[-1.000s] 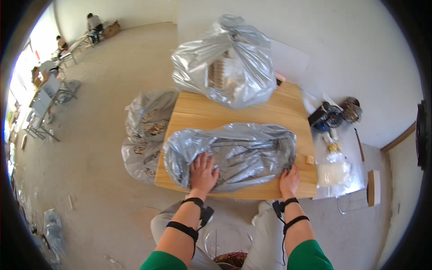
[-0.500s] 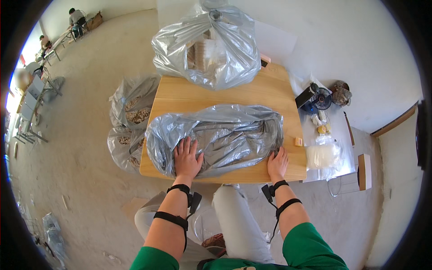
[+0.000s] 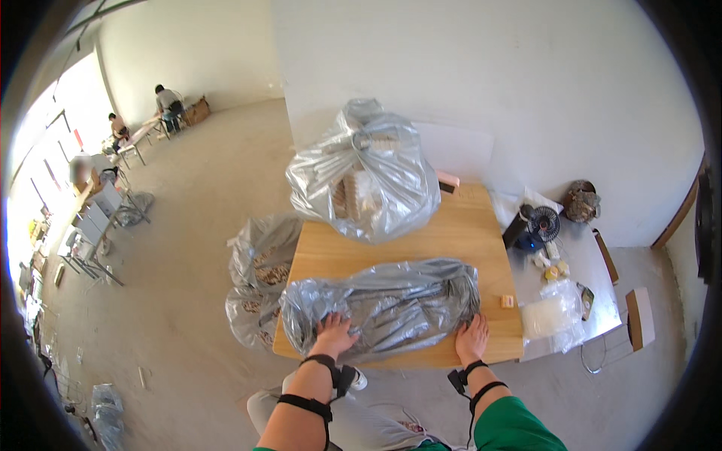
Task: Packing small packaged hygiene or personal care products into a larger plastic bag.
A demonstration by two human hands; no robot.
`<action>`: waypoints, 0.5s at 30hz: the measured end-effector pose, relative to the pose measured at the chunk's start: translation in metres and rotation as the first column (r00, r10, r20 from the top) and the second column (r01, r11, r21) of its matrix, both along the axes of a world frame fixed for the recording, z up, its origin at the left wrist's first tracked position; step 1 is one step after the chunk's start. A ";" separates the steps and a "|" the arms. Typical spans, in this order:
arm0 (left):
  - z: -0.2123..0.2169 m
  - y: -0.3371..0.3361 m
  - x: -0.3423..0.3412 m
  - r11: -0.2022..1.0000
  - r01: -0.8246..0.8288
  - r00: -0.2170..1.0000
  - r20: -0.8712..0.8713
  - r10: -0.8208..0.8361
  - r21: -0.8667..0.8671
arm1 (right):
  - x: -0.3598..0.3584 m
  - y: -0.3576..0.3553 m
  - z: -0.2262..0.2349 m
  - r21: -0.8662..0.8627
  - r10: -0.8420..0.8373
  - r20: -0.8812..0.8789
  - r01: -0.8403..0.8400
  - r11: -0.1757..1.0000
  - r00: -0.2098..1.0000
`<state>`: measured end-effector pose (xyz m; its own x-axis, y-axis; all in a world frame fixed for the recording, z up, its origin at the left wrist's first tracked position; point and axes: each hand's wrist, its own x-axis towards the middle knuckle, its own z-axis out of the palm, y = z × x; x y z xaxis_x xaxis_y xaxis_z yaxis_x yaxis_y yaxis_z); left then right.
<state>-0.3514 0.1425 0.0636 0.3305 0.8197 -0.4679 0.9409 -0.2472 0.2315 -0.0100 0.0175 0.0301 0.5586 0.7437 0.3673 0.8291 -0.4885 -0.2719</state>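
A wooden table (image 3: 459, 240) stands on a grey floor (image 3: 210, 173), in front of a plain pale wall (image 3: 466, 60).

Nearest, the person's light trousers (image 3: 361, 417) show below the near edge, with black straps (image 3: 307, 406) around both forearms. The left hand (image 3: 335, 337) lies on the near left part of a crumpled silver bag (image 3: 406, 312), its fingers spread and bent slightly. The right hand (image 3: 471, 338) is at the bag's near right corner, fingers against the plastic; whether they pinch it I cannot tell. The bag lies lengthwise across the near half of the table.

Just beyond its right end sits a small yellow-orange block (image 3: 508, 301). To the right, a metal side table (image 3: 580, 255) carries a clear plastic packet (image 3: 545, 322) near, and a black fan (image 3: 544, 222) and a camouflage-patterned cap (image 3: 583, 201) farther off. Left of the wooden table, silver sacks (image 3: 244, 310) with brownish contents stand on the floor.

At the wooden table's far side rests a bulging, gathered silver bag (image 3: 398, 192), a pink-and-dark object (image 3: 448, 181) just right of it. Far left, people sit by narrow tables (image 3: 135, 140).
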 end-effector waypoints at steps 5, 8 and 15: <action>-0.028 -0.023 0.000 0.990 -0.116 0.990 0.090 0.109 0.080 | 0.004 -0.002 -0.002 -0.015 0.027 0.021 -0.027 1.000 0.999; -0.035 -0.021 0.001 0.988 -0.105 0.991 0.099 0.094 0.113 | 0.008 -0.003 -0.005 0.010 0.020 -0.051 -0.020 1.000 0.999; -0.041 -0.022 -0.002 0.975 -0.128 0.990 0.084 0.114 0.180 | -0.028 0.109 0.117 0.345 0.502 -0.082 -0.448 0.825 0.861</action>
<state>-0.3533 0.1205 0.0225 0.2514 0.9255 -0.2832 0.9487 -0.1777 0.2615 -0.0381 0.1266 0.1470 0.2365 0.7981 0.5542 0.8671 0.0840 -0.4910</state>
